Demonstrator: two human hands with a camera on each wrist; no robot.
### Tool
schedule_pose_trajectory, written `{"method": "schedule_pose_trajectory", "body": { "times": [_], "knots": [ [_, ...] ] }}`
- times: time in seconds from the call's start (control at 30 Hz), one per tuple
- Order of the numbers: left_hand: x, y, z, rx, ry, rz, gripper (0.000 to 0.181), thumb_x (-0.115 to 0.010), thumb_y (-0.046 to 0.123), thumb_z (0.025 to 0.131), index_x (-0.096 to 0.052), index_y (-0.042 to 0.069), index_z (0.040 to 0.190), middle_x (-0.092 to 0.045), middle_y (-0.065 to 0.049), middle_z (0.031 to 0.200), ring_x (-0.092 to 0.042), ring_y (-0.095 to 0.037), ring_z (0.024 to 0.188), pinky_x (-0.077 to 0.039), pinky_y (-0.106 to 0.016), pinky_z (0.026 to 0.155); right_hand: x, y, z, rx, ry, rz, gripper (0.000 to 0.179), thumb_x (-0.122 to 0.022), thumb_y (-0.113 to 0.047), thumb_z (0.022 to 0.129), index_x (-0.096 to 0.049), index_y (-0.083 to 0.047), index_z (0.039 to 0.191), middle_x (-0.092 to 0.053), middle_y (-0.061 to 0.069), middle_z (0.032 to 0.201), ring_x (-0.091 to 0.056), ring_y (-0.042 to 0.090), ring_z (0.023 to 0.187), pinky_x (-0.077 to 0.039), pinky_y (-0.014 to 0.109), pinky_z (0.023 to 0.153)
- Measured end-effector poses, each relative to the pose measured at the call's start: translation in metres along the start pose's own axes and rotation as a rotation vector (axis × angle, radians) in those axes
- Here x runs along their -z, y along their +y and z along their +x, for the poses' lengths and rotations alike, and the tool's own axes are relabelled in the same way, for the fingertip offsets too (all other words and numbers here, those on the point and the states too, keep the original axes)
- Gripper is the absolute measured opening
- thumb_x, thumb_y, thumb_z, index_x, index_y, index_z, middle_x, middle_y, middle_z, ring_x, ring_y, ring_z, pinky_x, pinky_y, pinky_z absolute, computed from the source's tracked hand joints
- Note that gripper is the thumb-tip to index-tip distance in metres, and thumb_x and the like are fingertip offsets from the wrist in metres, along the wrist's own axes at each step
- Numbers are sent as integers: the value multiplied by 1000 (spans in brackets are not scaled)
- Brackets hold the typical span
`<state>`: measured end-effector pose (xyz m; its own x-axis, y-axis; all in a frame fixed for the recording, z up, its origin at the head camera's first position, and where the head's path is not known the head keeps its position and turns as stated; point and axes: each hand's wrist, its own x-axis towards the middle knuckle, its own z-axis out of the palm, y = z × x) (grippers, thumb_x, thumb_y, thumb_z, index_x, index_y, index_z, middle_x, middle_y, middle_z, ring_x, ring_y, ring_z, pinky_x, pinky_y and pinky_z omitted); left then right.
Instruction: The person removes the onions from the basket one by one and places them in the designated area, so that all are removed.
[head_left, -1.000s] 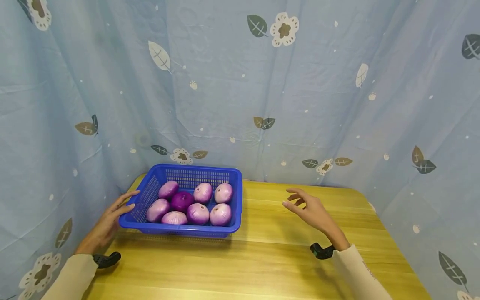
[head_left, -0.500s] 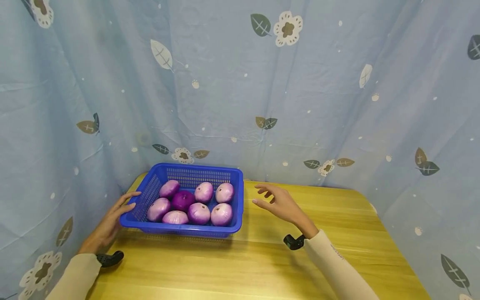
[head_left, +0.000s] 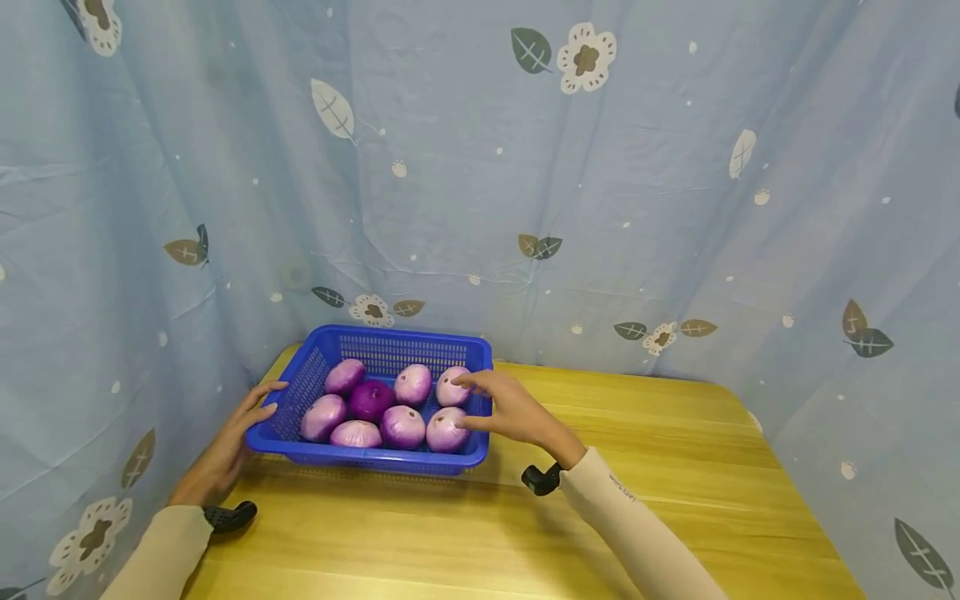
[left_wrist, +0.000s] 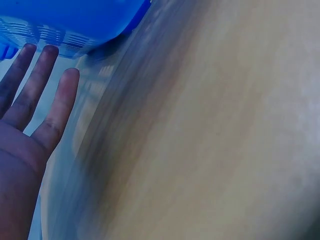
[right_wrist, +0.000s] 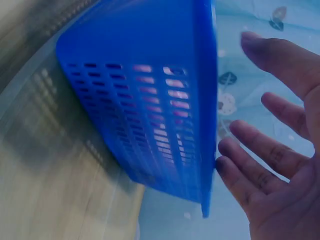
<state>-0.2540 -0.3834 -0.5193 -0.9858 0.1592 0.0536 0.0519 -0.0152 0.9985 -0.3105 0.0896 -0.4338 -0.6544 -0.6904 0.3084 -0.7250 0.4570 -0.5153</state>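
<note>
A blue plastic basket [head_left: 360, 455] with slotted walls sits on the table and holds several purple onions, one of them darker [head_left: 372, 402]. At its left rim lies my left hand [head_left: 227, 442], fingertips touching or very near the edge. In the left wrist view the hand's straight fingers [left_wrist: 60, 107] reach toward the basket wall. My right hand [head_left: 517, 410] reaches over the right rim with fingers and thumb spread. In the head view its fingertips overlap the back-right onion [head_left: 448, 388] and front-right onion [head_left: 442, 432]; contact cannot be told. Nothing is gripped in it.
The yellow wood-grain table [head_left: 660, 475] extends right of and in front of the basket. A blue patterned curtain [head_left: 450, 167] hangs close behind the table and along both sides. Each wrist carries a black device, such as the right one [head_left: 542, 480].
My right hand has moved left from above the table to over the basket's right rim. The left hand stays at the left rim, and the view has shifted slightly.
</note>
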Motion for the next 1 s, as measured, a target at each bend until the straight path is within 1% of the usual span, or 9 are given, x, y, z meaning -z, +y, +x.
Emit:
{"method": "schedule_pose_trajectory", "body": {
  "times": [0.07, 0.17, 0.27, 0.33, 0.47, 0.6, 0.73, 0.87, 1.0],
  "knots": [
    [0, 0, 0, -2, -1, -12, 47, -40, 32, 112, -35, 28, 158, -29, -1, 148, -63, -14, 113, -56, -30, 89, -4, -3, 4, 8, -43, -39, 62, -84, -34, 87, -60, -9, 139, -64, 10, 131, -61, 30, 118, -47, 42, 102],
    [0, 1, 0, -3, 3, -19, 47, -41, 33, 112, -35, 28, 158, -29, -1, 148, -62, -14, 114, -56, -30, 89, -9, -8, 10, 19, -96, -72, 61, -84, -31, 87, -61, -9, 139, -63, 10, 135, -57, 28, 127, -42, 44, 109],
    [1, 2, 1, -4, 9, -15, 47, -41, 33, 112, -35, 28, 158, -27, -2, 150, -61, -13, 115, -55, -29, 90, -14, -13, 16, 21, -131, -111, 59, -83, -27, 87, -62, -8, 139, -61, 8, 138, -53, 26, 132, -39, 44, 112],
    [1, 2, 2, -8, 8, -7, 48, -41, 33, 112, -34, 27, 158, -26, -3, 152, -61, -13, 116, -55, -29, 91, -19, -14, 20, 27, -141, -147, 59, -83, -26, 87, -62, -9, 139, -63, 6, 137, -53, 24, 131, -38, 42, 113],
    [2, 1, 3, -23, 5, -5, 47, -41, 31, 112, -35, 25, 158, -25, -5, 152, -60, -13, 116, -54, -28, 91, -28, -15, 27, 20, -162, -212, 57, -84, -26, 85, -65, -11, 136, -65, 4, 134, -54, 21, 129, -38, 38, 113],
    [3, -1, 3, -23, -5, -15, 47, -41, 30, 112, -35, 25, 158, -24, -6, 152, -61, -14, 116, -55, -30, 91, -32, -19, 29, -29, -204, -247, 60, -88, -29, 82, -65, -14, 135, -65, 5, 133, -55, 22, 128, -41, 39, 111],
    [2, -3, 2, -12, -9, -13, 47, -40, 32, 112, -35, 27, 158, -23, -7, 153, -62, -15, 115, -56, -31, 90, -36, -23, 29, -63, -264, -352, 65, -90, -37, 79, -66, -17, 136, -65, 4, 132, -56, 23, 126, -44, 42, 108],
    [1, -4, 3, -13, -2, 0, 48, -40, 33, 111, -34, 27, 158, -21, -8, 155, -60, -15, 116, -55, -30, 91, -39, -26, 30, -85, -313, -450, 63, -89, -40, 80, -67, -19, 135, -66, 1, 130, -58, 21, 123, -45, 44, 105],
    [2, -4, 3, -14, 2, 1, 48, -40, 33, 111, -34, 27, 158, -19, -9, 156, -59, -14, 118, -54, -30, 92, -41, -29, 33, -94, -345, -519, 55, -87, -43, 81, -71, -21, 128, -69, -1, 118, -60, 21, 114, -47, 42, 99]
  ]
}}
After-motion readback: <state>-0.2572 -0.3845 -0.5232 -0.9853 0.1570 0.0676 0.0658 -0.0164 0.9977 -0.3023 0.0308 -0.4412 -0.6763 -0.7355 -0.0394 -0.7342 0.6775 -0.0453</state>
